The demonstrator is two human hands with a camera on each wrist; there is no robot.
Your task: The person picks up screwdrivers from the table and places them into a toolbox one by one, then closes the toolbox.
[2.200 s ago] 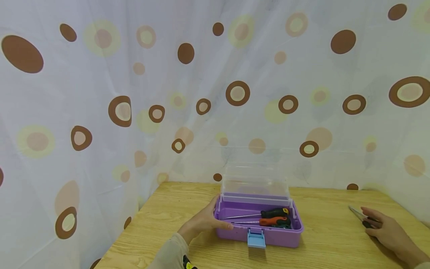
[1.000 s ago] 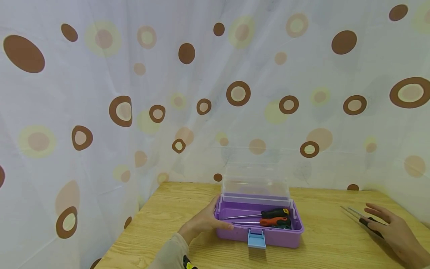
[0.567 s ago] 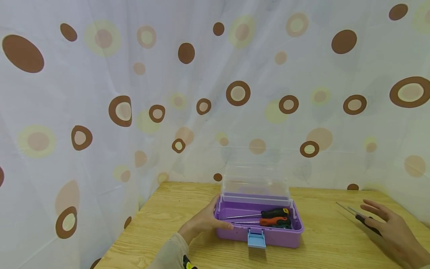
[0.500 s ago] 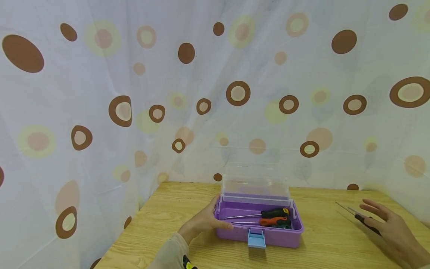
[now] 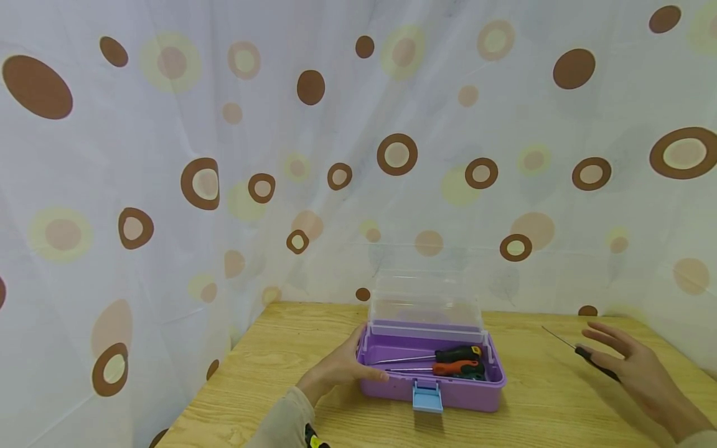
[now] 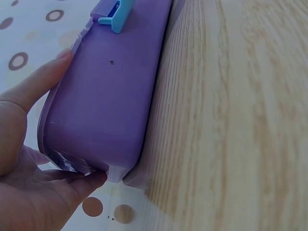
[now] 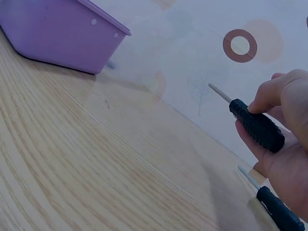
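You look partway along: screwdrivers lie in the box, your left hand gripping its left side, while your right hand pinches a black screwdriver right of it, another screwdriver also outside.

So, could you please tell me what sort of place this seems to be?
Probably a makeshift indoor work corner: a wood-grain table, a spotted sheet hanging behind and beside it, and an open purple toolbox holding screwdrivers.

Box, screwdriver on wooden table.
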